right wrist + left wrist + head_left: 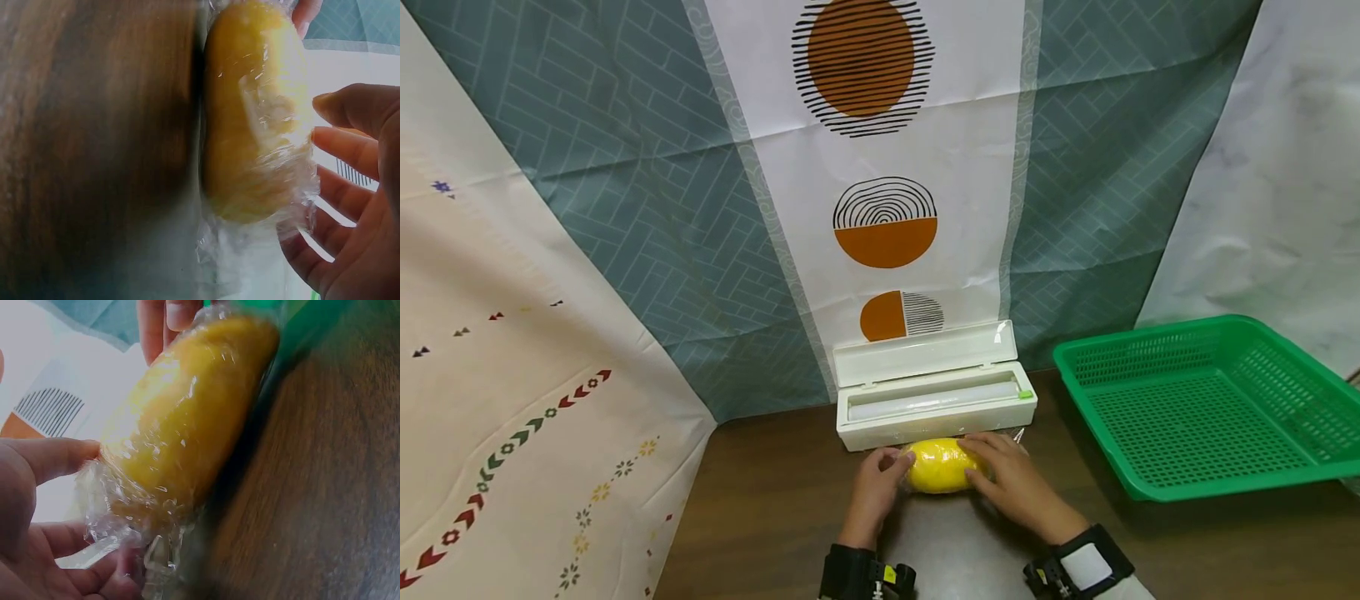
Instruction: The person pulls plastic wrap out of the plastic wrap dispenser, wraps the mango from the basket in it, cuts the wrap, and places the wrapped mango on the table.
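A yellow oblong fruit (942, 468), mango-like in shape, lies on the table wrapped in clear cling film (115, 500). My left hand (874, 490) holds its left end, thumb against the film and fingers curled by the bunched plastic. On the other end, my right hand (1018, 485) grips the fruit, with thumb in front and fingers over the far side. Loose, crumpled film (300, 200) gathers near the right fingers in the right wrist view. The fruit's underside is hidden.
Just behind the fruit stands a white cling film box (936, 433), lid raised, with a film roll (932, 402) inside. A green plastic basket (1210, 487) sits at the right. Beneath my hands, a shiny greyish area (962, 546) covers part of the wooden table (760, 500). Patterned cloths hang behind.
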